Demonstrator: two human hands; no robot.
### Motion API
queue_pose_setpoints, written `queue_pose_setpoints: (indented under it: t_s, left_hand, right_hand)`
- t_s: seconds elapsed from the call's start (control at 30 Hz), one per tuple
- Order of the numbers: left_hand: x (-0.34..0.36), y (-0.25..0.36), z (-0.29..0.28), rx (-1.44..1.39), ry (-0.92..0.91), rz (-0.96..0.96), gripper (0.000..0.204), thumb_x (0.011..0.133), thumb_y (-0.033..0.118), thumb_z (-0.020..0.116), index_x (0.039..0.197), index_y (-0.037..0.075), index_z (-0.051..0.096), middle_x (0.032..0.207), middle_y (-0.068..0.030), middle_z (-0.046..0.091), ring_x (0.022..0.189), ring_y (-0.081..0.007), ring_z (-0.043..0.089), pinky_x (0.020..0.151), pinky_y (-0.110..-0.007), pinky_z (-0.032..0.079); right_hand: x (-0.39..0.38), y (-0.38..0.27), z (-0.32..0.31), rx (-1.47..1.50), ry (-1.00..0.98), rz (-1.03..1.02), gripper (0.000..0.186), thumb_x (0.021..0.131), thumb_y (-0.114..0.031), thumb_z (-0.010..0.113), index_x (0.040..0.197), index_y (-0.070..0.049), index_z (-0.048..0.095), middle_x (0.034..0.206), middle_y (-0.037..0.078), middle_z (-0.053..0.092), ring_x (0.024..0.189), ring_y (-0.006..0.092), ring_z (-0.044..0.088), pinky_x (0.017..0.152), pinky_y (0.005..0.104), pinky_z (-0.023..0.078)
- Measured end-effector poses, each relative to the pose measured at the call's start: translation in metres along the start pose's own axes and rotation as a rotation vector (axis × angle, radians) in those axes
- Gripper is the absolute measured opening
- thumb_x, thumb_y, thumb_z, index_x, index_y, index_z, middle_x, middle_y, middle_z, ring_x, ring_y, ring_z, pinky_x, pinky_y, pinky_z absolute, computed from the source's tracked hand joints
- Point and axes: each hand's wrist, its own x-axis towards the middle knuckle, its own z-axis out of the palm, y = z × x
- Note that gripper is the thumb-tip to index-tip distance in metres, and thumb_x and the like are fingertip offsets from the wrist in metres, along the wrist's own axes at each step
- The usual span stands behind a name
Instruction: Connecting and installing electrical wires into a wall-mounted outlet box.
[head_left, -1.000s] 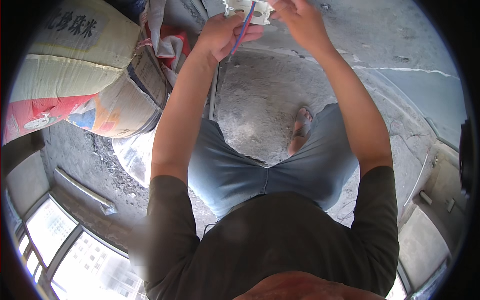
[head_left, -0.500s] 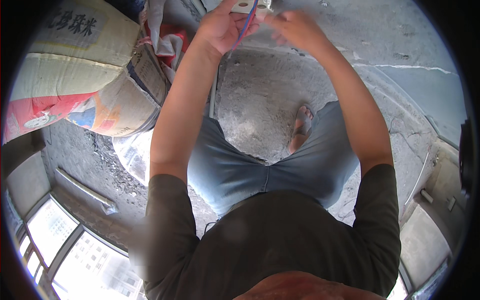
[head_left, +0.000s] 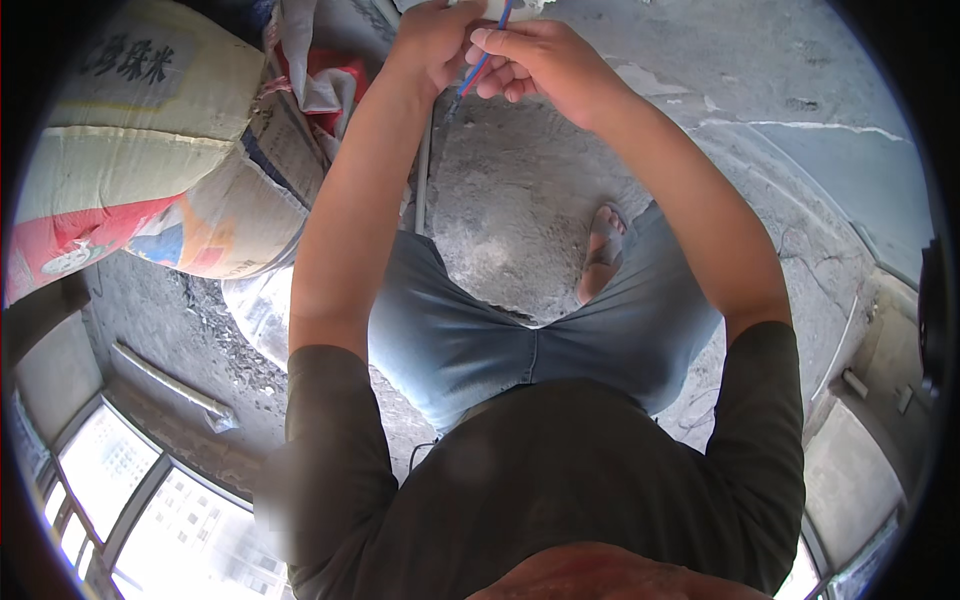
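A blue wire and a red wire (head_left: 476, 76) hang side by side at the top of the view, their lower ends pointing down and left. My right hand (head_left: 545, 62) pinches them between thumb and index finger, the other fingers loosely curled. Just left of it, my left hand (head_left: 432, 42) is closed at the edge of a white plate (head_left: 527, 8), which the upper border mostly cuts off. Some fingers of the left hand are hidden behind the right.
Stuffed woven sacks (head_left: 150, 150) are piled at the left, with a red and white bag (head_left: 335, 85) beside them. A pale pipe (head_left: 175, 382) lies on the rough concrete floor (head_left: 520, 190). Windows (head_left: 190, 520) stand at the lower left.
My right hand has moved left and closed on the wires. The white plate, whose round holes showed before, is now mostly out of view behind my hands and the upper border.
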Motion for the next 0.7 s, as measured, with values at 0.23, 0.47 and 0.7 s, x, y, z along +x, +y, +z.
queue_pose_setpoints:
  t_s: [0.23, 0.47, 0.7]
  left_hand:
    - [0.014, 0.002, 0.031, 0.171, 0.347, 0.065, 0.024, 0.091, 0.013, 0.053, 0.093, -0.009, 0.062, 0.083, -0.0188, 0.065, 0.069, -0.0294, 0.064, 0.059, -0.043, 0.051]
    - [0.041, -0.01, 0.01, 0.068, 0.321, 0.075, 0.02, 0.092, 0.013, 0.053, 0.089, -0.005, 0.063, 0.077, -0.0138, 0.064, 0.061, -0.025, 0.059, 0.051, -0.04, 0.044]
    - [0.039, 0.008, 0.002, 0.0, 0.247, -0.09, 0.018, 0.093, 0.01, 0.052, 0.09, -0.004, 0.063, 0.077, -0.0141, 0.064, 0.061, -0.0254, 0.059, 0.051, -0.04, 0.045]
  right_hand:
    - [0.001, -0.017, -0.008, -0.009, 0.022, 0.095, 0.02, 0.096, -0.023, 0.058, 0.095, -0.005, 0.064, 0.084, 0.006, 0.069, 0.065, 0.013, 0.064, 0.055, 0.0239, 0.045]
    - [0.005, -0.024, -0.007, 0.099, 0.19, -0.08, 0.017, 0.099, -0.017, 0.051, 0.101, -0.003, 0.059, 0.078, 0.006, 0.066, 0.054, 0.0087, 0.054, 0.045, 0.0226, 0.039]
    - [0.004, -0.023, -0.006, 0.001, 0.196, -0.102, 0.018, 0.099, -0.014, 0.049, 0.105, 0.0, 0.059, 0.076, 0.006, 0.065, 0.054, 0.0097, 0.052, 0.046, 0.0237, 0.04]
